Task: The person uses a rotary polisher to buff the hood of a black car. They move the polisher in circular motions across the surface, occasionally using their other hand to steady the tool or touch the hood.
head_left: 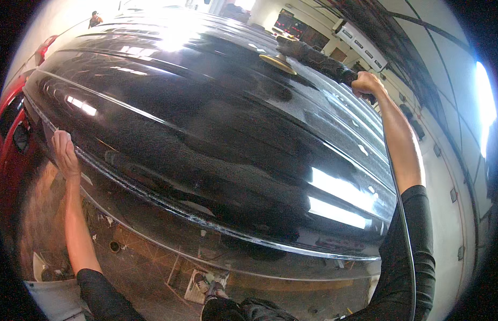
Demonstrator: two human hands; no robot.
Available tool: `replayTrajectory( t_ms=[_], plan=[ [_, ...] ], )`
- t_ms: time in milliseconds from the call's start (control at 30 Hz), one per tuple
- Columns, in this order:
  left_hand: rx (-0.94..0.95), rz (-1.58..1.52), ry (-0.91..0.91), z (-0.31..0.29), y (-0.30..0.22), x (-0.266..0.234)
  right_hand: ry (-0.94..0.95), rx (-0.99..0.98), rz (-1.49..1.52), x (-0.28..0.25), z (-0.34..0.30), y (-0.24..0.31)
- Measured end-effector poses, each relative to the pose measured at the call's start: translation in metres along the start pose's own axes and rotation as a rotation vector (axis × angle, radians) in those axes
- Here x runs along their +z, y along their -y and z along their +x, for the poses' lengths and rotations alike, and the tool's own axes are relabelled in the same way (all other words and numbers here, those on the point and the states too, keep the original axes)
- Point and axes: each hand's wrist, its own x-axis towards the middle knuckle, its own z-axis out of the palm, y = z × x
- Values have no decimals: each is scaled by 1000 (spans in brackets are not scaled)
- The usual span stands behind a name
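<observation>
A glossy black vehicle roof (168, 134) with raised ribs fills most of the view, streaked with a hazy film and white smears. Stretched far out to the right, my right hand (368, 85) is wrapped around the rear handle of a black polisher (321, 60). The polisher's round yellow pad (277, 64) lies against the far part of the roof. At the near left, my left hand (66, 152) grips the roof's edge, with its fingers together over the edge. Something small and whitish shows by those fingertips, too small to name.
A black power cord (403, 224) runs down along my right arm. Beyond the roof's left end stands a red car (16, 123). Below, my feet are on a small platform (198, 289) above the brown floor. A white wall unit (361, 45) hangs at the back right.
</observation>
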Motion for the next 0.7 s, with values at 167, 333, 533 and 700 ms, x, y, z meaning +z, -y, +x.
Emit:
replayTrajectory(
  t_ms=[167,333,533,700],
  plan=[
    [220,133,26,69,31,-74,96,1,172,76,-16,39],
    [145,92,-50,30,11,-49,13,-26,103,53,-9,23],
    [34,23,-70,20,-12,-23,28,-46,230,61,26,34],
    [44,37,-74,20,7,-20,44,-111,267,65,43,86]
  ],
)
